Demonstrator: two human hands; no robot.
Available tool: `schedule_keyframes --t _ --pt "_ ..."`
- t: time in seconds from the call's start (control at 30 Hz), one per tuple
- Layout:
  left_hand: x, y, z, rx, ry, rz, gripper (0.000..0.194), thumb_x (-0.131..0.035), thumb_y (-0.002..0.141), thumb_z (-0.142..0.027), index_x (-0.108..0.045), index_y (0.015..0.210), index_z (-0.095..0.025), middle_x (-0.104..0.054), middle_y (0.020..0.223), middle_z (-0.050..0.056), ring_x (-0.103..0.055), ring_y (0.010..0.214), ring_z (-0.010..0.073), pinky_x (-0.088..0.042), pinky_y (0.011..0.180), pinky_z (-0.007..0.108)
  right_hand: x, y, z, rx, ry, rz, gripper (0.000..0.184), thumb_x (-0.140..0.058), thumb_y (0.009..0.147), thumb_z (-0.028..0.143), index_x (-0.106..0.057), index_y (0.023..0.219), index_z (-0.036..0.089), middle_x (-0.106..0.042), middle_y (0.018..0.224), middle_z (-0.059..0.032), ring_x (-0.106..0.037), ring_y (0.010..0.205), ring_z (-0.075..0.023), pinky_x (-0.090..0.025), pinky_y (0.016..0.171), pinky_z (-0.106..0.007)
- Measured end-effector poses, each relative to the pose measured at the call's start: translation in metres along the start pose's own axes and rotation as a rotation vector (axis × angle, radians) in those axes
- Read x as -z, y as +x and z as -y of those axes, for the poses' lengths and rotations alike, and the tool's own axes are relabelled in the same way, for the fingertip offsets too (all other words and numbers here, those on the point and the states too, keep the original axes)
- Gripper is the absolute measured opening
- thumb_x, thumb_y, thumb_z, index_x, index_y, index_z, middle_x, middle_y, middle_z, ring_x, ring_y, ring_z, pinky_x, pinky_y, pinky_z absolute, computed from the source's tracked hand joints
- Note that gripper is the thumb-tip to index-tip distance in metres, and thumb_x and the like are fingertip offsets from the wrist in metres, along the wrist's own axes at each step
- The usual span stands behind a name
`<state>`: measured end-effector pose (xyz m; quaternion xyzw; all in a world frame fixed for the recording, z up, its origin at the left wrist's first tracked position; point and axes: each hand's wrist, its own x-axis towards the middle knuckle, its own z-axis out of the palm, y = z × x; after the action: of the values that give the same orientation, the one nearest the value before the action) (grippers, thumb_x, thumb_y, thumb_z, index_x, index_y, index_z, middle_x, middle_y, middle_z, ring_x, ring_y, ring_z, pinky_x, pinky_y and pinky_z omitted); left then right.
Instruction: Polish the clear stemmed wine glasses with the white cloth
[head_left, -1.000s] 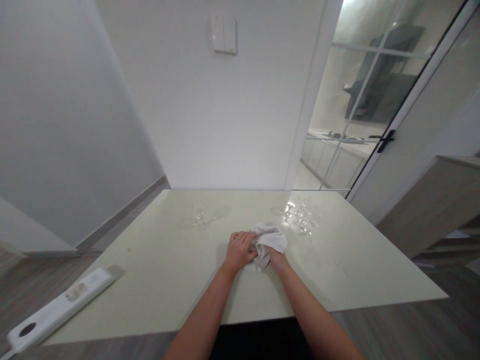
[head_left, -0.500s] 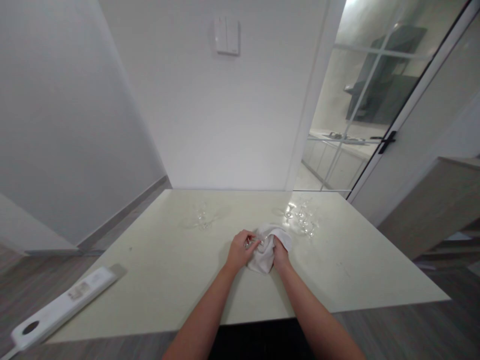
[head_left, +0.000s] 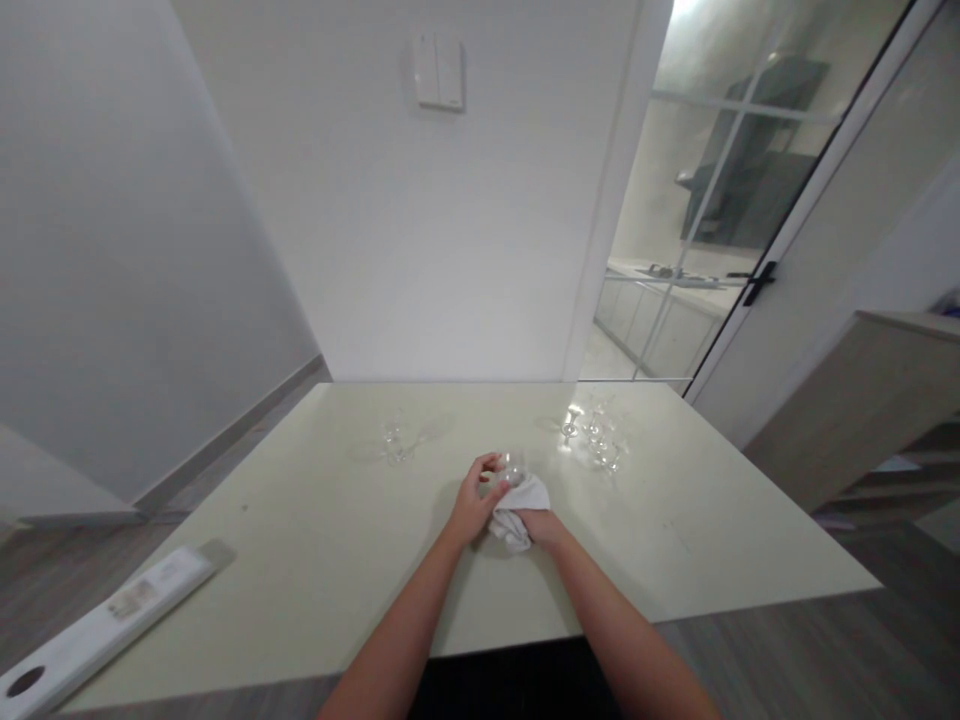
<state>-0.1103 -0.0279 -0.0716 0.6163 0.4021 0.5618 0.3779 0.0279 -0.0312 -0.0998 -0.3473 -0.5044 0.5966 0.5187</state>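
Note:
Between my hands, over the middle of the table, is a small clear stemmed glass. Its bowl shows above a white cloth; the lower part is covered. My left hand is closed around the glass from the left, thumb and fingers against it. My right hand grips the bunched cloth, pressing it at the near side of the glass; its fingertips are hidden in the folds.
Several clear stemmed glasses stand at the back right of the pale table. A clear glass stands at the back left. A white power strip lies across the front left edge. A wall rises behind the table.
The glass bowl has come out of the cloth and now shows upward. My right hand has turned inward, drawing the cloth lower and nearer the left hand. The view has shifted slightly right.

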Motion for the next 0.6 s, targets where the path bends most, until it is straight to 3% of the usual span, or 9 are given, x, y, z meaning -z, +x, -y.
schedule_keyframes --t 0.07,0.13,0.3,0.4,0.5,0.53,0.6 --pt "0.0 0.002 -0.001 0.04 -0.057 0.055 0.042 -0.07 0.073 -0.036 -0.061 0.11 -0.019 -0.065 0.101 0.007 -0.059 0.095 0.0208 -0.043 0.086 0.032 -0.007 -0.002 0.005 0.037 -0.041 0.089 0.029 -0.074 0.065 0.03 -0.069 0.094 0.027 -0.071 0.101 -0.0014 -0.06 0.106 -0.0211 -0.038 0.104 -0.039" --pt "0.001 0.005 -0.003 0.064 -0.095 0.017 0.041 -0.072 0.071 -0.037 -0.064 0.106 -0.017 -0.067 0.099 0.007 -0.06 0.093 0.0209 -0.044 0.086 0.033 -0.009 -0.002 0.008 0.029 -0.061 0.101 0.033 -0.074 0.065 0.031 -0.069 0.097 0.027 -0.07 0.104 -0.0017 -0.061 0.104 -0.0217 -0.04 0.102 -0.04" --pt "0.01 0.026 -0.026 0.081 -0.25 -0.242 0.048 -0.071 0.071 -0.041 -0.062 0.111 -0.017 -0.067 0.102 0.009 -0.062 0.096 0.0208 -0.048 0.084 0.032 0.001 0.005 0.002 -0.044 -0.083 -0.174 0.036 -0.066 0.072 0.044 -0.069 0.099 0.022 -0.068 0.111 -0.0052 -0.056 0.115 -0.0262 -0.036 0.105 -0.045" --pt "0.005 0.047 -0.048 -0.027 -0.297 -0.309 0.05 -0.07 0.074 -0.039 -0.058 0.119 -0.021 -0.064 0.113 0.009 -0.06 0.102 0.0188 -0.048 0.085 0.031 0.004 0.01 -0.001 0.01 -0.16 -0.204 0.034 -0.059 0.078 0.043 -0.067 0.103 0.022 -0.067 0.113 -0.0053 -0.056 0.115 -0.0248 -0.037 0.104 -0.043" --pt "-0.022 0.07 -0.061 -0.079 -0.278 -0.137 0.056 -0.074 0.07 -0.037 -0.056 0.121 -0.022 -0.062 0.114 0.009 -0.062 0.095 0.0171 -0.05 0.082 0.031 0.001 0.013 0.003 0.118 -0.255 -0.121 0.025 -0.056 0.079 0.036 -0.068 0.097 0.023 -0.069 0.108 -0.0042 -0.058 0.11 -0.0226 -0.036 0.104 -0.041" --pt "-0.035 0.076 -0.06 -0.061 -0.246 -0.038 0.059 -0.077 0.066 -0.035 -0.056 0.119 -0.022 -0.061 0.114 0.009 -0.063 0.092 0.0174 -0.051 0.078 0.03 0.0 0.013 0.005 0.146 -0.266 -0.086 0.023 -0.055 0.079 0.033 -0.069 0.094 0.023 -0.07 0.105 -0.0043 -0.059 0.108 -0.0223 -0.037 0.103 -0.04" --pt "-0.065 0.089 -0.052 -0.007 -0.186 0.05 0.064 -0.082 0.058 -0.031 -0.057 0.117 -0.022 -0.057 0.114 0.01 -0.063 0.09 0.0186 -0.052 0.072 0.029 -0.002 0.012 0.007 0.159 -0.262 -0.05 0.019 -0.056 0.077 0.029 -0.069 0.089 0.022 -0.071 0.096 -0.0048 -0.061 0.102 -0.0226 -0.04 0.1 -0.039"
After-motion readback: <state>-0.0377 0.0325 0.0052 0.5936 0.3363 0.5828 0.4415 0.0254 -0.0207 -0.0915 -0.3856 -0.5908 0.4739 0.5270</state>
